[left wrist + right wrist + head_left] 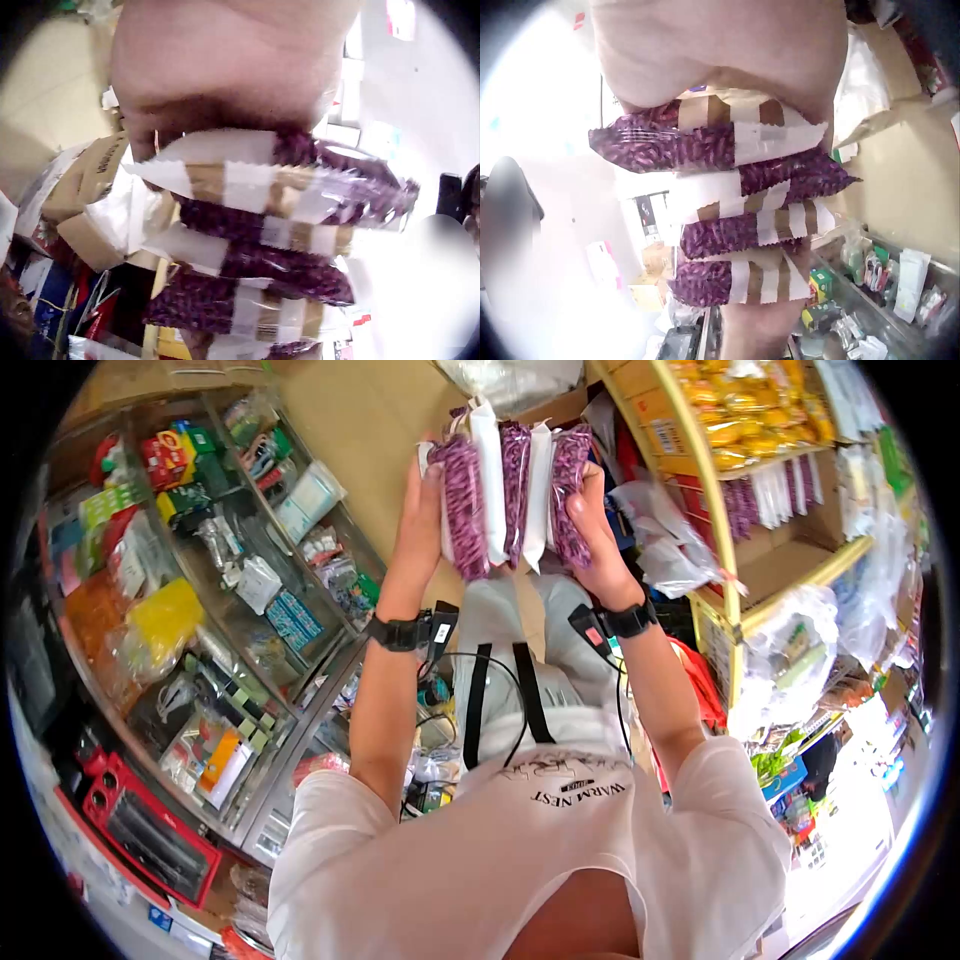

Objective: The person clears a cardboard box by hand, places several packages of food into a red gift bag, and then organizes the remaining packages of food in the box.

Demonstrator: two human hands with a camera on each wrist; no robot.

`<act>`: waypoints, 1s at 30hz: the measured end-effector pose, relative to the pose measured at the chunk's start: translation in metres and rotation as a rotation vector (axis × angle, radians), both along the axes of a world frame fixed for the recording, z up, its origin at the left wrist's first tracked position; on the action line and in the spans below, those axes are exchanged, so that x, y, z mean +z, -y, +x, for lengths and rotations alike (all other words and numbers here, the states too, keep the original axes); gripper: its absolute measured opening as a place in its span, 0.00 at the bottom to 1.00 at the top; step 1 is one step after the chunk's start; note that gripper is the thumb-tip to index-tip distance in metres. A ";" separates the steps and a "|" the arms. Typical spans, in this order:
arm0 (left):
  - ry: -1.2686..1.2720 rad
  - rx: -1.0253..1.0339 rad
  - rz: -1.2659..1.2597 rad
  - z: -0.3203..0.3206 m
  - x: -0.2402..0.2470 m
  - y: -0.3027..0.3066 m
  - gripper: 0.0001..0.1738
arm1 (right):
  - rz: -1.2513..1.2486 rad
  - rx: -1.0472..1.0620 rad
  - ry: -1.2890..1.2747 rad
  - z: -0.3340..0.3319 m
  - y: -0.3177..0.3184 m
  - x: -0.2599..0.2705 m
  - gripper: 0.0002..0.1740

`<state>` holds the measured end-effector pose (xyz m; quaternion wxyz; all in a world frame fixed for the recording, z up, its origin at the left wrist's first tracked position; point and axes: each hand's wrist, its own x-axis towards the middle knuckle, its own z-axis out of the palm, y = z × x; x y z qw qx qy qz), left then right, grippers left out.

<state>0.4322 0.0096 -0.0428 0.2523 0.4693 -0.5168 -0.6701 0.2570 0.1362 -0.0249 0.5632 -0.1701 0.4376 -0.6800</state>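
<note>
You have the purple packets (505,490) gathered into one bundle, with your left hand (418,510) and right hand (600,545) gripping its sides, fingers curled round. It's held up beside the shelf (800,590), and no packet is set down yet.

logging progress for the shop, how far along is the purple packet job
Done: similar packets seem to sit on the yellow shelf already. In hand: the left hand and right hand grip a stack of purple packets between them, raised up. Left: apparently the whole stack, since none of it is set down yet.
</note>
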 end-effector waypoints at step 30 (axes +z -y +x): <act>-0.131 -0.560 -0.156 -0.087 0.105 -0.011 0.19 | -0.278 -0.534 -0.160 0.019 -0.100 0.112 0.35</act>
